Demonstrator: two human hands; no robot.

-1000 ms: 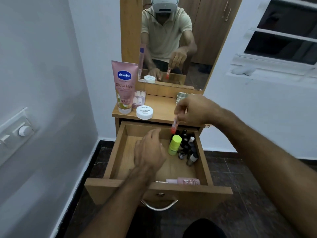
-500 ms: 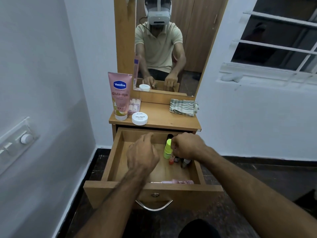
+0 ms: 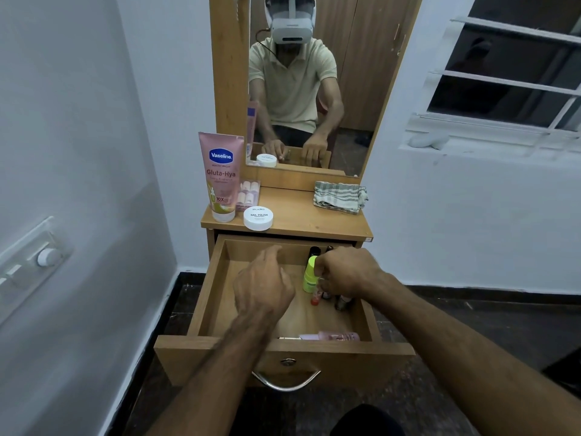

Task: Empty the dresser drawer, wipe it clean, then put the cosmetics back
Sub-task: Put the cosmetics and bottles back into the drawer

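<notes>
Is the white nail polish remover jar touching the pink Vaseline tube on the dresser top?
Apart. The head view shows a strip of bare wood between the jar and the foot of the Vaseline tube.

White painted walls [image 3: 94, 121] close in on both sides of a narrow corner, with a white switch plate [image 3: 34, 262] at nine o'clock and a barred window [image 3: 509, 80] at two o'clock — dark behind the bars, a white sill beneath it. At twelve o'clock stands a tall wood-framed mirror [image 3: 314, 89], reflecting brown wooden wardrobe doors [image 3: 364, 58]. Down at six o'clock the floor [image 3: 471, 325] is dark, mottled tile — with a dark skirting strip along the base of the walls.
</notes>
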